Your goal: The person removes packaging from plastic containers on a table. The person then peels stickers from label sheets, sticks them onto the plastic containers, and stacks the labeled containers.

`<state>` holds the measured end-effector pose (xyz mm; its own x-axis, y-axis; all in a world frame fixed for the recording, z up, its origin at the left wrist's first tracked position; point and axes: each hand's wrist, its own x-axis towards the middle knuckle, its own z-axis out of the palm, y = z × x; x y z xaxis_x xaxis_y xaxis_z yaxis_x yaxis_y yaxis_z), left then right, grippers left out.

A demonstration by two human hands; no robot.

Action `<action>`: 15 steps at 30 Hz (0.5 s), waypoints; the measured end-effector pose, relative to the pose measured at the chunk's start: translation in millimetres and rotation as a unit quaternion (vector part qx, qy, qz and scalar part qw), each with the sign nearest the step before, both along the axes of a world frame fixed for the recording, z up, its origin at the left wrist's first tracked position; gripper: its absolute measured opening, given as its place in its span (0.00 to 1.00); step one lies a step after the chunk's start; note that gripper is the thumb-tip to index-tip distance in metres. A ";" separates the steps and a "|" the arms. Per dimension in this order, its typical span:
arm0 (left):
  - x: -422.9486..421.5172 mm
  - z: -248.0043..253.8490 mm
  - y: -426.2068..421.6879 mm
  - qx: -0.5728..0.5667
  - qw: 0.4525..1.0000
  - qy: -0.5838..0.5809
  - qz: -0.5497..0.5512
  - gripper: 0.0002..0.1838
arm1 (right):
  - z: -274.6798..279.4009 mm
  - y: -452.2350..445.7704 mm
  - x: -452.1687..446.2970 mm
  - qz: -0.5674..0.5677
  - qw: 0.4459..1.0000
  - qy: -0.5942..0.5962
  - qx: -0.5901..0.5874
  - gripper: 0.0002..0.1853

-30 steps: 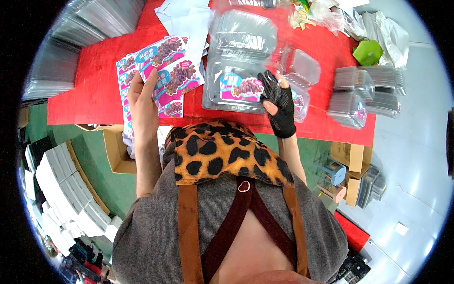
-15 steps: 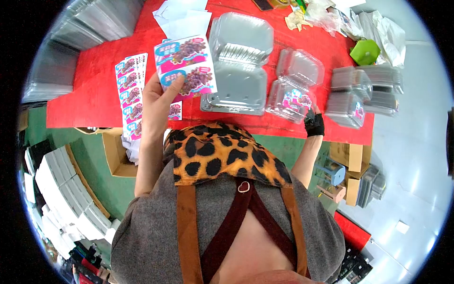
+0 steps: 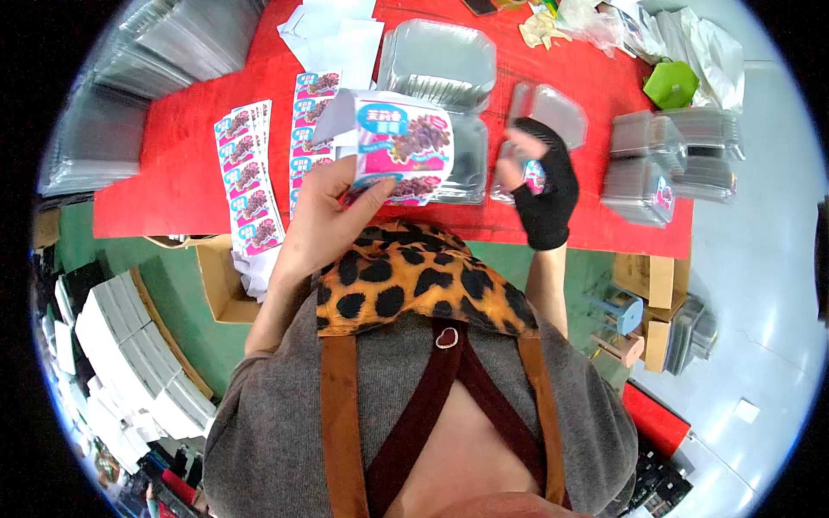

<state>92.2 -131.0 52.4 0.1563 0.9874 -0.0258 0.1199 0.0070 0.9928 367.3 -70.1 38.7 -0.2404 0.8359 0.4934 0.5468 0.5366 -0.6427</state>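
Note:
My left hand (image 3: pixel 332 216) pinches a sheet of grape-printed stickers (image 3: pixel 404 138) between thumb and fingers. The sheet bends at its left edge and covers part of a large clear plastic clamshell (image 3: pixel 442 60), which lies unfolded on the table. My right hand (image 3: pixel 546 190), in a black fingerless glove, hovers with thumb and fingers apart over a smaller open clamshell (image 3: pixel 560 112). A grape sticker (image 3: pixel 534 176) shows on that smaller clamshell, partly hidden by the hand. Sticker strips (image 3: pixel 250 186) lie to the left, and another strip (image 3: pixel 313 112) sits behind my left hand.
The red table (image 3: pixel 177 164) carries tall stacks of clear containers (image 3: pixel 181 43) at the left. Closed clamshells (image 3: pixel 637 186) stand at the right, near a green object (image 3: pixel 671 84). White backing paper (image 3: pixel 332 34) lies at the back. Cardboard boxes (image 3: pixel 226 281) stand below the front edge.
My left hand has moved right with the sticker sheet, uncovering a strip behind it. My right hand has left the small clamshell's front right corner and moved left and up over it.

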 end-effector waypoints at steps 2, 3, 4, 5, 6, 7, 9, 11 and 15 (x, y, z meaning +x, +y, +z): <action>6.7 7.9 0.9 0.044 0.999 0.013 -0.024 0.09 | 28.9 -5.2 -32.7 0.125 0.989 -0.053 0.056 0.22; 6.8 6.8 0.5 0.055 0.997 0.032 -0.039 0.07 | 32.3 -4.4 -44.0 0.172 0.982 -0.061 0.051 0.22; 6.9 3.5 -0.4 0.067 0.995 0.051 -0.054 0.06 | 33.1 -4.8 -49.7 0.203 0.976 -0.063 0.040 0.21; 6.6 -0.7 -1.2 0.079 0.992 0.070 -0.068 0.06 | 33.0 -4.9 -54.6 0.234 0.970 -0.065 0.029 0.19; 6.1 -6.7 -1.7 0.116 0.984 0.118 -0.058 0.09 | 26.5 -4.8 -59.1 0.234 0.970 -0.047 0.039 0.17; 3.3 -6.3 -2.6 0.102 0.982 0.144 -0.069 0.06 | 24.1 -5.8 -59.2 0.231 0.971 -0.050 0.035 0.16; -1.1 -4.0 -4.2 0.070 0.974 0.196 -0.090 0.06 | 21.3 -9.1 -57.9 0.225 0.972 -0.056 0.024 0.15; -0.3 0.6 -3.6 0.105 0.969 0.203 -0.094 0.05 | 20.4 -10.9 -55.8 0.235 0.971 -0.044 -0.005 0.14; 0.7 6.1 -1.6 0.141 0.960 0.218 -0.100 0.06 | 20.8 -11.3 -52.7 0.256 0.965 -0.053 -0.034 0.16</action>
